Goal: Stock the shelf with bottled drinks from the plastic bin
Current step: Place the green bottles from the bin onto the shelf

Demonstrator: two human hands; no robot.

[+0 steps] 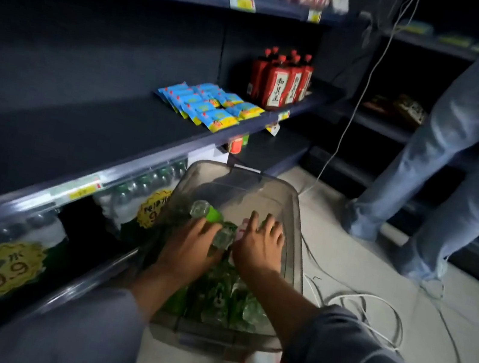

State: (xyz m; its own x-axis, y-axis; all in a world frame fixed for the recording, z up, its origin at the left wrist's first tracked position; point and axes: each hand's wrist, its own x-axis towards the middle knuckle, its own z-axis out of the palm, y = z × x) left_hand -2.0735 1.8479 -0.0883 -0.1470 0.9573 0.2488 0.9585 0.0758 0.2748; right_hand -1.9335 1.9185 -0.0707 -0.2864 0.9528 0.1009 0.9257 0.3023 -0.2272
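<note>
Both hands down inside the plastic bin (296, 210), a smoky translucent tub with rounded corners, standing on the pale floor (360, 265) against the foot of the shelf (85, 111). Left hand (189, 247) curled over a clear, ribbed bottle (224, 236) with a green label, grip closing round its body. Right hand (258, 248) spread flat, fingers straight and slightly fanned, pressing on the bottles beneath, nothing clasped. More bottled drinks (224, 299) heaped in the near half of the bin, crinkled clear plastic and green wrap; one bottle with a green band (207, 212) lying tilted just beyond the left hand. Far half of the bin bare. Dark matte shelf board at the left, long and smooth, carrying blue-and-yellow packets (209, 105) and red-labelled bottles (280, 80) toward its far end. White cables (368, 310) looped on the floor at the right of the bin.
</note>
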